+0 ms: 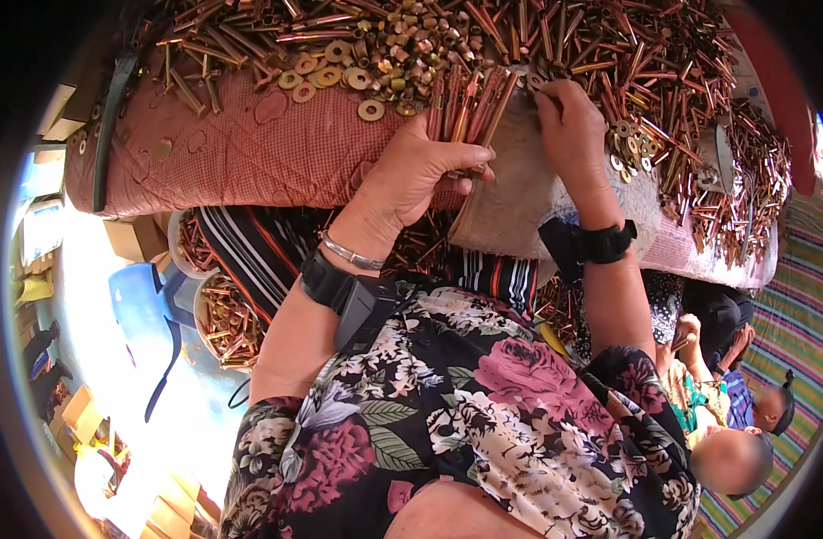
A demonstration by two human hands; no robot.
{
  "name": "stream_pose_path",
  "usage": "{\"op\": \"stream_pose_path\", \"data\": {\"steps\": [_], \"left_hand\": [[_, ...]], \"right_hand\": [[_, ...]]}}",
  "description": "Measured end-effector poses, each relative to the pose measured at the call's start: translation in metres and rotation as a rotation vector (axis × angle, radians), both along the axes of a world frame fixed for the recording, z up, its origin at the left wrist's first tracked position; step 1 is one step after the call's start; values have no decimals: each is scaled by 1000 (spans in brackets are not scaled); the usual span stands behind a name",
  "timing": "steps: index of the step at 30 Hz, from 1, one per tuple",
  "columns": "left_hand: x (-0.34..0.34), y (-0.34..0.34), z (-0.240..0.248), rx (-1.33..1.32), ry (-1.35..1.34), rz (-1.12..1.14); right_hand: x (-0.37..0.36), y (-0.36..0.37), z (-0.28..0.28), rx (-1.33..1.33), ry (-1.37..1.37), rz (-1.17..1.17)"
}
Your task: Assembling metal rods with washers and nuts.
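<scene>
My left hand (pixel 416 175) is closed round a bundle of long copper-coloured bolts (pixel 465 112), which stand side by side with their ends pointing away from me. To its right, my right hand (pixel 573 135) has its fingers pinched together at the edge of the heap; whatever lies between the fingertips is too small to make out. Flat brass-coloured washers (pixel 371 110) lie to the left of the bundle, and other washers (pixel 633 148) lie right of my right hand. Short hex nuts (pixel 416 45) are piled just beyond the bundle.
Loose bolts (pixel 645 45) cover the far part of the red padded work surface (pixel 250 153). A pale cloth (pixel 510 198) hangs over its near edge. Tubs of bolts (pixel 227 319) stand below left, beside a blue plastic stool (pixel 142 301). Other people (pixel 730 458) sit at the right.
</scene>
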State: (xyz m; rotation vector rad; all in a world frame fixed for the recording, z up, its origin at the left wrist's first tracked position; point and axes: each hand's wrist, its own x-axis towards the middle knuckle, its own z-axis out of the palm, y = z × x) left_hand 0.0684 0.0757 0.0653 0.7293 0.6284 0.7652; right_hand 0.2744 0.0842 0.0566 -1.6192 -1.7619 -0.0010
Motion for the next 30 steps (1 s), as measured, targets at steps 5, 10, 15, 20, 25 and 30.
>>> {"op": "stream_pose_path", "data": {"steps": [5,10,15,20,25,30], "left_hand": [[-1,1,0,-13,-6,-7],[-1,1,0,7,-6,-3],[-2,1,0,-19,-9,-8],[-3,0,0,16,24,-29],[-3,1,3,29,20,-10],[-3,3,2,-6,1,-36]], "right_hand": [[1,-2,-1,-102,128,-46],[-5,-7,9,-242,474,-107],[-8,-9,4,-159,368,-34],[-11,-10,3,-140,387,-37],[-17,-9,15,-125,576,-17],[-23,-1,19,-101,594,80]]}}
